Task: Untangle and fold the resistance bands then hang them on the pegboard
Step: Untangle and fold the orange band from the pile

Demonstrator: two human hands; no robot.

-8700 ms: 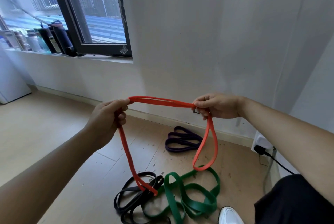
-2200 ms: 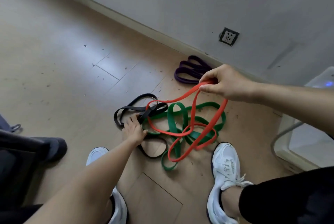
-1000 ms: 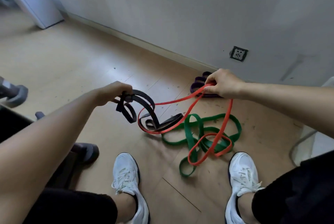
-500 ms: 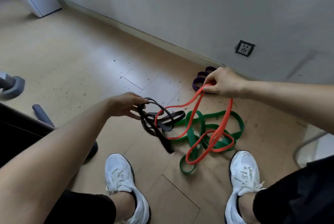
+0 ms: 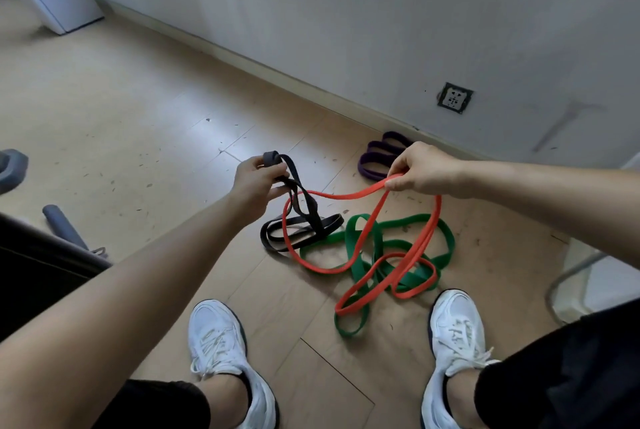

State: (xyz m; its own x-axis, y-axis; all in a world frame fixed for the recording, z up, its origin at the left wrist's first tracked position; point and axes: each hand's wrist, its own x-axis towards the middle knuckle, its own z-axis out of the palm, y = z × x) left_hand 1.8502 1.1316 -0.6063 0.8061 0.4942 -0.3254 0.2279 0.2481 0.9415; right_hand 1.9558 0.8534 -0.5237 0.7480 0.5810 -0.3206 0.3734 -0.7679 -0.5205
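Our left hand (image 5: 258,182) has its fingers curled round the top end of the black band (image 5: 292,170), holding it up while the rest trails down to the floor (image 5: 138,116). Our right hand (image 5: 420,170) pinches the red band (image 5: 349,194) between thumb and fingers. One of its hanging loops crosses the black band, and the others lie over the green band (image 5: 408,219), which sprawls on the floor just ahead of our right shoe (image 5: 457,324). The purple band (image 5: 374,165) lies folded at the floor's far edge, against the wall and near a socket (image 5: 454,98).
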